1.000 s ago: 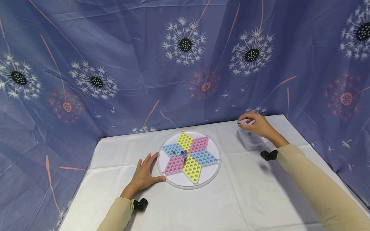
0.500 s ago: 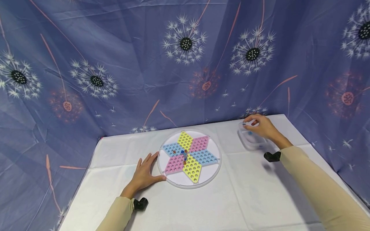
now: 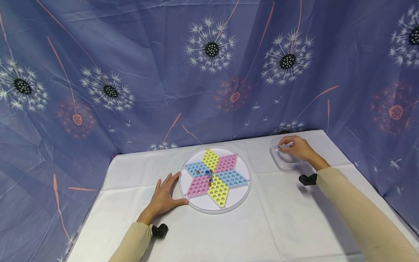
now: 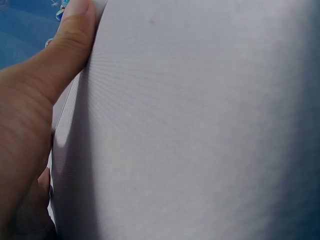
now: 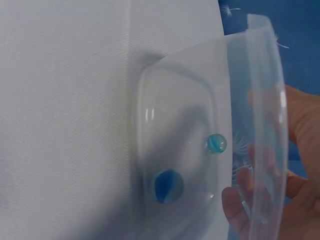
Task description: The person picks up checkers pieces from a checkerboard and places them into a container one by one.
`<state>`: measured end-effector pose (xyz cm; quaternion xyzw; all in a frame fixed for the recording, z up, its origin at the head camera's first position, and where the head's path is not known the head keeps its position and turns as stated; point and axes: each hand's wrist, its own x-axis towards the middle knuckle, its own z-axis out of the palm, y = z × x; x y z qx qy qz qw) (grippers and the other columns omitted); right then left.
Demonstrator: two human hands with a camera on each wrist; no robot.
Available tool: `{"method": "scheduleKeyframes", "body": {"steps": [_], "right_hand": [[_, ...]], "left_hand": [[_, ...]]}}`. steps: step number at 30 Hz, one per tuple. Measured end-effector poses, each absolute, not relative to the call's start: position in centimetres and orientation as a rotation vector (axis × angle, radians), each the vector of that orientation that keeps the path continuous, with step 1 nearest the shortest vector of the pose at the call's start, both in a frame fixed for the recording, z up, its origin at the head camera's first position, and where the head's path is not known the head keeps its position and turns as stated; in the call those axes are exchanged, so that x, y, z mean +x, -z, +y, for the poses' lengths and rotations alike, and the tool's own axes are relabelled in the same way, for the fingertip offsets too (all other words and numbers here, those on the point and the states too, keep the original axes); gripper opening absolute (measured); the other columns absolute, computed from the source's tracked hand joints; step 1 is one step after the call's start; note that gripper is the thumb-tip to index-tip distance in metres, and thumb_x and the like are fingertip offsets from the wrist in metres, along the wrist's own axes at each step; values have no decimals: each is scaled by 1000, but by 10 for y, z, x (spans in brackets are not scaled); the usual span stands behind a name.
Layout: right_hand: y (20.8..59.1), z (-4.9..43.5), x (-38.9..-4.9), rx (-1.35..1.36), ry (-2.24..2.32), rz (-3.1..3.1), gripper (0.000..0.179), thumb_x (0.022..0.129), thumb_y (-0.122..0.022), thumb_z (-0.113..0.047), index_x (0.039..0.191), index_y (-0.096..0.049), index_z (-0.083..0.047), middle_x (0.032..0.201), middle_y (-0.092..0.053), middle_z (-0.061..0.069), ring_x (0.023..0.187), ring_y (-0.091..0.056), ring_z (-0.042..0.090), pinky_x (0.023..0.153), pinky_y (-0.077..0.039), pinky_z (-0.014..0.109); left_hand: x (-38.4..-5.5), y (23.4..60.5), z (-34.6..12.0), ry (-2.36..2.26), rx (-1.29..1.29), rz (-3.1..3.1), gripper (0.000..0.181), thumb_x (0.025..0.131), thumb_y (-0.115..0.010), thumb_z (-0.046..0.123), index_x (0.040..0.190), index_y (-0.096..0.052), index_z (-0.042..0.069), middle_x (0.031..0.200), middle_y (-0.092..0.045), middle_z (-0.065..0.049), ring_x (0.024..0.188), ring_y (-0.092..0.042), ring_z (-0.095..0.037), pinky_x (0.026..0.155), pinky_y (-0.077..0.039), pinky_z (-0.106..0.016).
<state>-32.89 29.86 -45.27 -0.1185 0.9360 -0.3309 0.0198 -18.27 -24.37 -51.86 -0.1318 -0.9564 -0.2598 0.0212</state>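
A round Chinese checkers board (image 3: 235, 196) with a star of yellow, pink and blue points lies mid-table. Several glass marbles (image 3: 210, 184) sit near its centre and one on the left blue point. My left hand (image 3: 162, 198) rests with spread fingers against the board's left rim; in the left wrist view the thumb (image 4: 70, 37) lies on that rim. Over a clear plastic box (image 3: 281, 164) my right hand (image 3: 299, 147) pinches a small bluish marble (image 3: 279, 146). The right wrist view has two blue marbles (image 5: 168, 186) within the box's outline; its wall partly veils the fingers (image 5: 234, 204).
A white cloth (image 3: 229, 236) covers the table. Behind it and along the sides hangs a blue curtain (image 3: 157, 72) with dandelion prints, close to the box. White cloth lies between the board and the box.
My right hand first draws slightly right, then lowers the marble into the box's opening. The left hand stays at the board's rim, and the marbles on the board have not moved.
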Motion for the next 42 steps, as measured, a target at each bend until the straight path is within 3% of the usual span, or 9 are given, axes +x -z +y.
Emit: {"method": "scheduleKeyframes", "body": {"steps": [4,13,27,35,42], "right_hand": [[457,300,-330,-377,1014,2884,22,91,-69,-23,108,-69,-9,122,-57,25,110,-55,46,90,-48,59],[459,299,-330,-401,958,2910,22,90,-71,-25,106,-70,-10,120,-59,26,101,-58,44,82,-49,54],[460,299,-331,-391,961,2914,21,89,-71,-23,105,-70,-10,119,-59,26,105,-58,47,85,-48,58],[459,299,-331,-363,960,2900,36,89,-72,-34,117,-66,-12,122,-58,26,105,-57,45,83,-49,57],[460,300,-331,-359,955,2894,37,90,-70,-36,119,-66,-13,124,-57,25,106,-56,44,85,-48,57]], "left_hand": [[-182,518,-244,811,-417,-2963,117,62,-79,70,155,-29,18,156,-33,-12,147,-21,-33,118,-2,-58],[-182,517,-243,813,-415,-2966,117,62,-79,68,155,-29,17,156,-33,-13,147,-21,-34,118,-2,-58],[-182,517,-243,812,-397,-2982,118,61,-78,70,155,-28,19,157,-31,-13,147,-20,-32,119,-1,-57],[-182,517,-243,818,-398,-2983,118,62,-79,69,155,-28,19,157,-31,-13,147,-20,-32,119,-1,-57],[-183,518,-244,817,-403,-2979,118,62,-79,69,155,-28,19,157,-31,-12,147,-19,-32,119,0,-56]]}}
